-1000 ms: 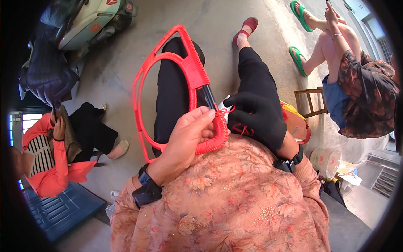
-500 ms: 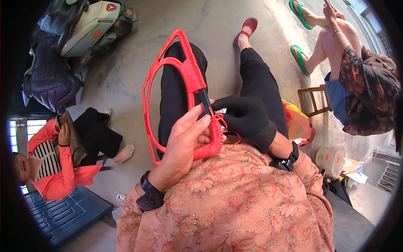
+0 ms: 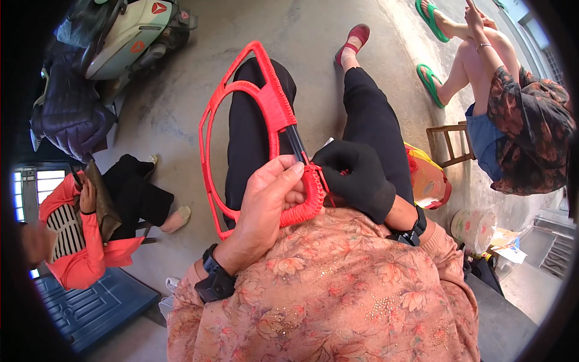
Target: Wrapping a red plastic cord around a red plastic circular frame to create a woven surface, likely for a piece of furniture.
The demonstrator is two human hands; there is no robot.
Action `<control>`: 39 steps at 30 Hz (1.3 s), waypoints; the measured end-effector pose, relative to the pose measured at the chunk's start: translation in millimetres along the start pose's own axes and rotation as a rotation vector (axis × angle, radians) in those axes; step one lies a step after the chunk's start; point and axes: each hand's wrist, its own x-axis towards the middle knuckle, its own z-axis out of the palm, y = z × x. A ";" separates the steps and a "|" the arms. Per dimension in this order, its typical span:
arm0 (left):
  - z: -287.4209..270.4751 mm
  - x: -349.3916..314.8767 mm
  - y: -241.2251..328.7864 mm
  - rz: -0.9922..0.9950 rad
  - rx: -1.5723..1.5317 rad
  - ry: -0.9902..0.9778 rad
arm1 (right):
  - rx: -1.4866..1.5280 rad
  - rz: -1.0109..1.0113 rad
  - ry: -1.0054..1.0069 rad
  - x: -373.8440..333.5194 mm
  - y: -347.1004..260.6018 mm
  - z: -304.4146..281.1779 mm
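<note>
A frame wrapped in red cord (image 3: 274, 108), with curved and angled loops, rests over my lap. Between two wrapped stretches a piece of bare black tube (image 3: 295, 140) shows. My bare left hand (image 3: 271, 187) is closed round the frame, its thumb lying along the tube beside the last windings. Close on the right, my right hand (image 3: 356, 181) in a black glove is closed in a pinch on a strand of red cord (image 3: 326, 183). The strand runs from the windings to the glove. Part of it is hidden behind the fingers.
At left sits a person in a coral jacket (image 3: 90, 253); at upper right, a person in green flip-flops (image 3: 431, 84) sits on a wooden stool (image 3: 449, 145). A scooter (image 3: 129, 42) stands upper left. A red and yellow bag (image 3: 428, 178) is by my right leg.
The loose curls of cord by the windings are drawn in and the strand now lies straighter. My right hand's fingers have curled further closed. The frame's left side has swung slightly left.
</note>
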 end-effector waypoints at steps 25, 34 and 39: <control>7.6 10.0 -10.9 -0.043 0.006 0.056 | 0.390 0.388 -0.037 -23.4 -14.7 -27.2; 6.1 9.4 -13.1 -0.029 0.013 0.043 | 0.831 0.326 0.096 -15.9 -1.9 -15.2; 6.6 9.9 -13.1 -0.019 0.005 0.015 | 0.989 0.249 0.079 -19.0 7.4 -15.3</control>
